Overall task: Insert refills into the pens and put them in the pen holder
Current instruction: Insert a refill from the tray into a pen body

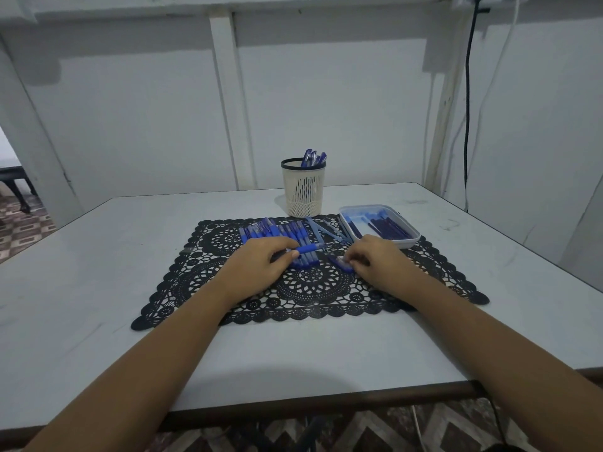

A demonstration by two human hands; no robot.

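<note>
One table [98,256], one lace mat [313,288], one pen holder [303,190] at the mat's twelve o'clock with three or four standing pens [314,158], one tray [408,243] at two o'clock with refills [388,228] too overlapped to count, roughly ten lying pens [270,231], one crosswise pen [306,248], one short blue piece [342,265].

White bench [98,288], faintly scuffed, with dark trim along its near edge. A black lace placemat [313,288] with a scalloped border lies flat at its centre. Behind stands a pale wall [146,125] with a vertical white post [228,93]. At right, a black cable [467,109] and a white cable [499,60] hang down the wall. Patterned floor tiles [23,230] show at left.
</note>
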